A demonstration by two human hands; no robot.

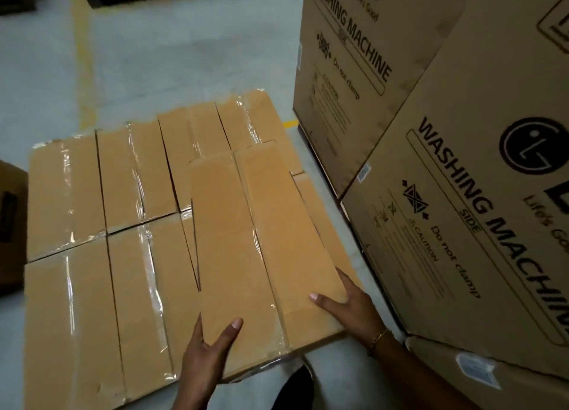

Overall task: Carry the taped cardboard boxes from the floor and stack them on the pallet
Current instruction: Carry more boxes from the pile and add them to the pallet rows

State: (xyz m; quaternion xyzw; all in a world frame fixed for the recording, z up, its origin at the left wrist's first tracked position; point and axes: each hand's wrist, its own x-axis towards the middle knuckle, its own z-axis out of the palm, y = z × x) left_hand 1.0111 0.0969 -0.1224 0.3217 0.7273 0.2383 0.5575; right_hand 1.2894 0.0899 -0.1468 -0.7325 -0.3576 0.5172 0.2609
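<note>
left hand (209, 354) and right hand (351, 308) are gripping the taped box (261, 240) by its near end, thumbs on top, it's lying over the near right corner of the box layer (70, 302), beside washing machine cartons (455, 255)

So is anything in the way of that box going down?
Nothing visible. The left hand and right hand grip the box over the stacked boxes; the washing machine cartons stand off to its right.

Dim, warm overhead light; glare streaks the taped boxes (66, 194) at left. The right side sits in shadow, edges bow outward, and detail is soft.
</note>
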